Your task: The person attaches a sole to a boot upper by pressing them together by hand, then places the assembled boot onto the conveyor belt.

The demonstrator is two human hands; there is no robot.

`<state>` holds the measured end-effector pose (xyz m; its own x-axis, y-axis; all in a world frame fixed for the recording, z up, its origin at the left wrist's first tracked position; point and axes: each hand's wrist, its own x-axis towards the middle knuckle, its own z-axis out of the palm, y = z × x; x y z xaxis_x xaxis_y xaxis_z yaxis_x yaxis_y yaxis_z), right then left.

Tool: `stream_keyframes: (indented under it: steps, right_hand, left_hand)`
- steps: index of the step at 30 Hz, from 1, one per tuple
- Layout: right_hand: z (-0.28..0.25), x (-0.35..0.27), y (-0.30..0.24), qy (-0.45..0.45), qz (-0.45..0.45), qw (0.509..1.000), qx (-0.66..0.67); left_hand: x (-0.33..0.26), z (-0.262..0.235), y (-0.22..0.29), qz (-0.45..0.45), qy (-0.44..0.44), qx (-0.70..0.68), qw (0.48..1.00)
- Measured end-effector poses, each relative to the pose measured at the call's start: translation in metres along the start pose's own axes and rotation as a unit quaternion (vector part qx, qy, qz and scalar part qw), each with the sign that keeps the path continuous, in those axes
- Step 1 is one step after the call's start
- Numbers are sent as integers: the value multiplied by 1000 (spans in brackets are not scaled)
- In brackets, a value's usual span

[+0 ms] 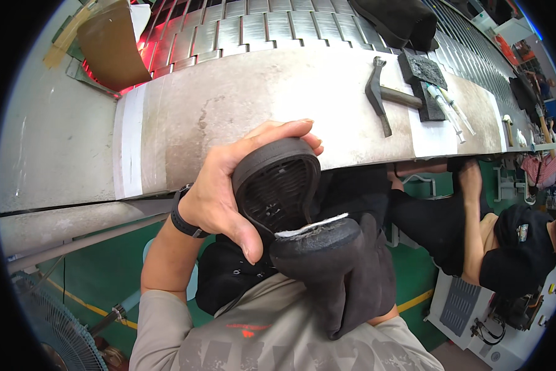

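My left hand [228, 185] wraps around a dark rubber shoe sole [247, 170], thumb on the near side and fingers over the far rim. The sole's ribbed inner face is turned up toward me. Just to its right, a dark suede boot upper [358, 266] is tilted, its rounded bottom end against the sole and a pale strip [315, 226] along the bottom edge. Sole and upper stand apart at this end; whether they are joined farther along I cannot tell. Behind the boot upper my right hand is hidden, with only a bit of that arm showing.
A hammer [377, 93] lies on the pale worktop [241, 93], beside dark blocks [423, 68] and syringes [454, 114]. Beyond runs a metal slat conveyor [228, 31] carrying another dark boot [401, 21]. A co-worker [513, 241] sits at right; a fan [58, 328] stands lower left.
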<state>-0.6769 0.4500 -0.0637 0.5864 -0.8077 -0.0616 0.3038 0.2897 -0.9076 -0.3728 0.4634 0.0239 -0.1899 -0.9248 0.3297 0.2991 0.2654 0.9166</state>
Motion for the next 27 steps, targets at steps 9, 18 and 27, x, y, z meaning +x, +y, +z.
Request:
stream_keyframes:
  steps: [9,18,27]
  right_hand:
    - [-9,3,-2,-34,0,999,35]
    - [-8,-7,-9,109,-127,980,-112]
    - [-30,-14,-40,260,-222,911,-229]
  left_hand:
    - [0,2,-1,-4,20,0,1000]
    - [-12,-31,-21,-67,258,-85,960]
    - [-16,-41,-30,-108,331,-75,934]
